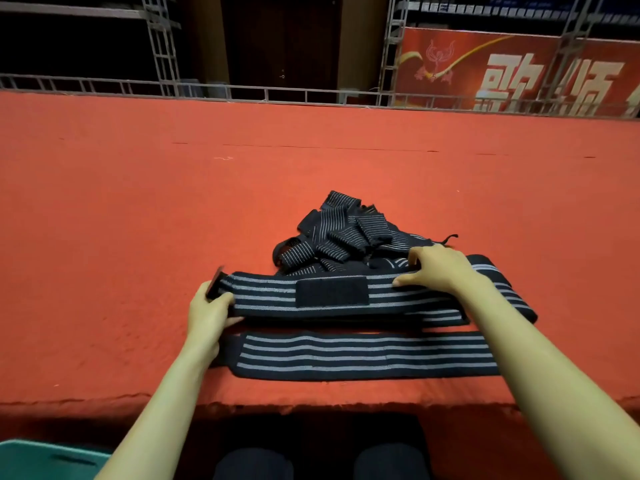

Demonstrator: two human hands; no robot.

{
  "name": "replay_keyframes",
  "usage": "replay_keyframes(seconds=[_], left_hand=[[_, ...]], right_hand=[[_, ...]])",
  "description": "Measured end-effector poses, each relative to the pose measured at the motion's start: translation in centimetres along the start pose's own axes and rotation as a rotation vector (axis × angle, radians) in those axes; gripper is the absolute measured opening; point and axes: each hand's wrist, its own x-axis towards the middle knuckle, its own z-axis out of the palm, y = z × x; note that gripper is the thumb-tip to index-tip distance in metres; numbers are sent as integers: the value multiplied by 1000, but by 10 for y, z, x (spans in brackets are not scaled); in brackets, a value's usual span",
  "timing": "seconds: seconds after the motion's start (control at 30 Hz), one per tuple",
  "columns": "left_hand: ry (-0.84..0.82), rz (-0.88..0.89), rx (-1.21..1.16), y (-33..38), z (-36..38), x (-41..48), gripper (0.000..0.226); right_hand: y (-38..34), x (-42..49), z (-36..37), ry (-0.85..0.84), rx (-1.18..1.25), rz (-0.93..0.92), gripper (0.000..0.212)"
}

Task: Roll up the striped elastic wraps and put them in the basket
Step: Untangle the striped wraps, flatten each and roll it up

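Wraps of black elastic with pale grey stripes running lengthwise lie on the red-covered desk [138,202] in front of us. One, the far wrap [398,301], is stretched flat from left to right, with a black fuzzy patch [331,292] across its middle; at its right end it appears to double back on itself. Just nearer to us lies the near wrap [367,355], also flat and straight, parallel to the first and a little apart from it, close to the desk's front edge. Behind both sits the pile [339,237] of further wraps, tangled and folded over one another, its front edge touching the far wrap.

Our left hand [211,311] grips the left end of the far wrap, fingers curled round it and the thumb laid on top; a small dark tab sticks up just beyond the knuckles. Our right hand [436,268] rests on the same wrap to the right of the patch, fingers spread apart and lightly bent, their tips pressing down on the fabric, holding nothing.

We see a corner of the teal basket [45,459] low at the left, below the desk's edge and well apart from the wraps. Beyond the desk stand metal trusses [159,39] and a red banner [519,74].
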Motion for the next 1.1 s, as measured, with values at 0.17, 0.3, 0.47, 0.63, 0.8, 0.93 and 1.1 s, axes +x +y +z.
replay_keyframes(seconds=[0.17, 0.3, 0.47, 0.63, 0.8, 0.93, 1.1], left_hand=[[35, 152, 300, -22, 3, -5, 20], [115, 128, 338, -37, 0, -2, 23], [202, 96, 326, -40, 1, -1, 25], [186, 66, 341, -38, 0, -1, 24], [163, 43, 354, -37, -2, -2, 23], [149, 126, 327, -30, 0, -7, 18], [189, 316, 328, -10, 0, -23, 21]], right_hand=[[-14, 1, 40, -22, -237, 86, 60], [-22, -7, 83, 42, -135, 100, 56], [-32, -21, 123, 133, 166, 128, 51], [-33, -22, 127, 192, 199, 166, 50], [-33, -22, 129, 223, 185, 170, 47], [-33, -22, 127, 361, 69, 133, 44], [-16, -16, 98, 542, 4, -35, 33]])
